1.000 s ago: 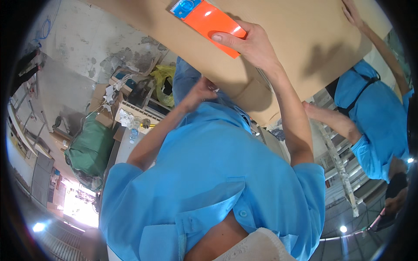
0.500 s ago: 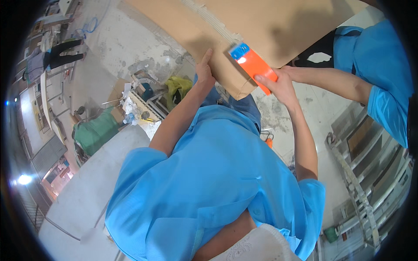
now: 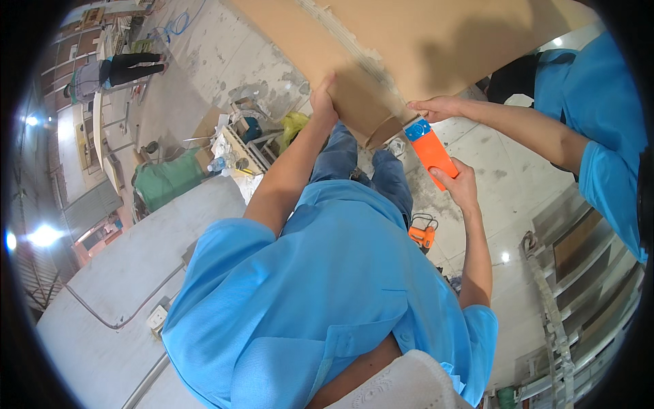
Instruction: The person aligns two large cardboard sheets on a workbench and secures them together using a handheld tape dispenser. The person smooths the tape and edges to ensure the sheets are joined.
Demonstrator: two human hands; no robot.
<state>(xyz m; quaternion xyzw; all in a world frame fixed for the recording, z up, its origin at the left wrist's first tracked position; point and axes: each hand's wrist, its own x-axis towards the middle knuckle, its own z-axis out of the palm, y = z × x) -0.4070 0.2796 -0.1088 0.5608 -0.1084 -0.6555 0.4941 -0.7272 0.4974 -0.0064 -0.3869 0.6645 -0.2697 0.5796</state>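
A large brown cardboard panel (image 3: 436, 41) fills the top of the view. My left hand (image 3: 323, 95) is pressed flat against its lower edge. My right hand (image 3: 464, 183) grips an orange flat tool with a blue end (image 3: 430, 150); the blue tip touches the panel's lower corner. A co-worker in a blue shirt stands at the right, one hand (image 3: 436, 108) holding the same corner just above the tool. My blue shirt (image 3: 327, 293) fills the lower middle of the view.
An orange power tool (image 3: 422, 235) lies on the concrete floor below the panel. A green sack (image 3: 167, 180) and a heap of tools and bottles (image 3: 238, 140) sit at the left. A pale slab (image 3: 122, 286) lies lower left. Metal racks (image 3: 579, 273) stand at the right. Another person (image 3: 116, 68) stands far off.
My right hand has drawn the orange tool down across the panel's face to its lower corner. My left hand has stayed on the panel's lower edge. The co-worker's hand now holds that corner.
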